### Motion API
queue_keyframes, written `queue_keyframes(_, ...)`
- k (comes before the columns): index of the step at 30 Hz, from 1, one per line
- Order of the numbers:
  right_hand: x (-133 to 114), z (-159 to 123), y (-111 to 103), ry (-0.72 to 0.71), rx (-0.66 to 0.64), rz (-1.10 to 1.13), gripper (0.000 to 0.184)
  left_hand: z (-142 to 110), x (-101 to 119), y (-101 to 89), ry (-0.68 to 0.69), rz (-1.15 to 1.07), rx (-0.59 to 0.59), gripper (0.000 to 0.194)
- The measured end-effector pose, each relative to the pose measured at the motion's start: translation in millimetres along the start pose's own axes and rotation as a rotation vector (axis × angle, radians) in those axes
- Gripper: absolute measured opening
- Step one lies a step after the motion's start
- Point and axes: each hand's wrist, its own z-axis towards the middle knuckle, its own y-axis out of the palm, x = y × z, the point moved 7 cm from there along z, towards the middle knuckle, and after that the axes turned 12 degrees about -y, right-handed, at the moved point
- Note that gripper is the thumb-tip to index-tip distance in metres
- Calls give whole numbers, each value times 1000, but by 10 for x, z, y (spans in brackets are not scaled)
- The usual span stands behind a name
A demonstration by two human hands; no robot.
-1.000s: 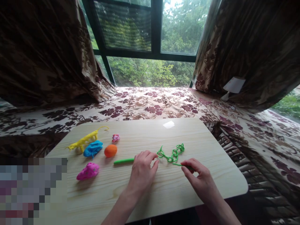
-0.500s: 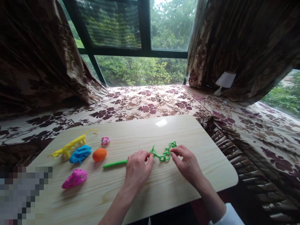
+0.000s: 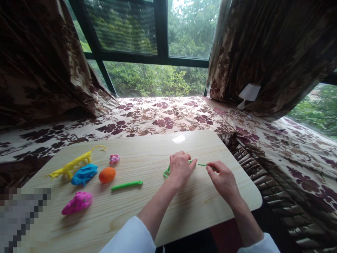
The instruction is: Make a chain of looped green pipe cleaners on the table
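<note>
My left hand is bent over the green chain of thin linked loops, fingers closed at its right end. The hand covers most of the chain, and one loop shows at its left side. To the right, my right hand pinches a thin green strip between thumb and fingertips. The strip's free end points left toward my left hand, with a small gap between them. A slim green stick with a small hole near its right end lies on the table, left of my left forearm.
On the left of the wooden table are a yellow four-legged clay figure, a blue clay shape, an orange egg-like ball, a pink spotted shape and a small pink-white cluster. A white lamp stands far right.
My left hand has moved right and away, over the chain. My right hand has shifted right, and a thin green strip now shows in its fingers. The green stick is now fully uncovered.
</note>
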Motion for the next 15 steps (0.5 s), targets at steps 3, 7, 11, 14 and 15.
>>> queue_keyframes(3,-10,-48,-74,15,16,36,20,90,32,47,-34,-94,-83,16)
queue_keyframes(7,-51,-86,-190,55,25,153,19,101,67,-312,-74,-257,-201,28)
queue_keyframes(11,-177,-76,-196,115,15,383,17,21,158,-853,-130,-619,-310,28)
queue_keyframes(14,-450,-29,-162,63,-21,643,15,-87,180,-1087,-193,-825,-351,23)
queue_keyframes(15,-578,-9,-151,21,-46,708,14,-124,168,-1129,-210,-848,-344,22)
